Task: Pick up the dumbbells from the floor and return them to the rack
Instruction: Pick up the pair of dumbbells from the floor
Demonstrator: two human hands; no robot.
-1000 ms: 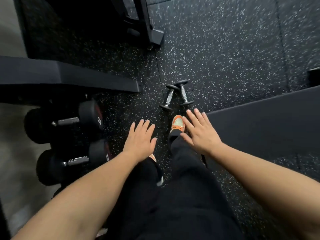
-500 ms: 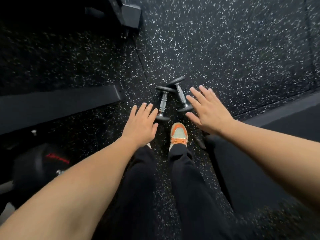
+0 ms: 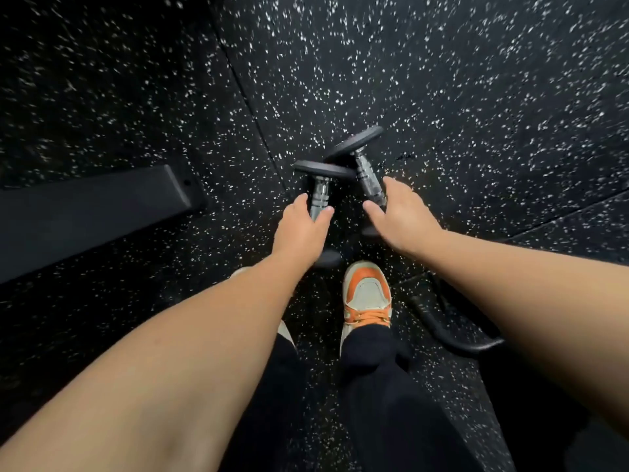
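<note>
Two small dumbbells with chrome handles and black end plates lie side by side on the speckled black floor. My left hand (image 3: pixel 299 229) is closed around the near part of the left dumbbell (image 3: pixel 320 194), thumb on one side of the handle and fingers on the other. My right hand (image 3: pixel 401 216) lies over the handle of the right dumbbell (image 3: pixel 365 172) with the thumb spread and the fingers not closed around it. Both dumbbells rest on the floor, their far plates touching. The near plates are mostly hidden under my hands.
A black metal base bar (image 3: pixel 95 206) of the rack runs along the floor at the left. My orange and white shoe (image 3: pixel 366 294) stands just behind the dumbbells. A curved black tube (image 3: pixel 452 338) lies on the floor at the right.
I have bent down and both hands have dropped from above the dumbbells onto their handles. The left hand has closed on its handle. The rack's dumbbells have left the view.
</note>
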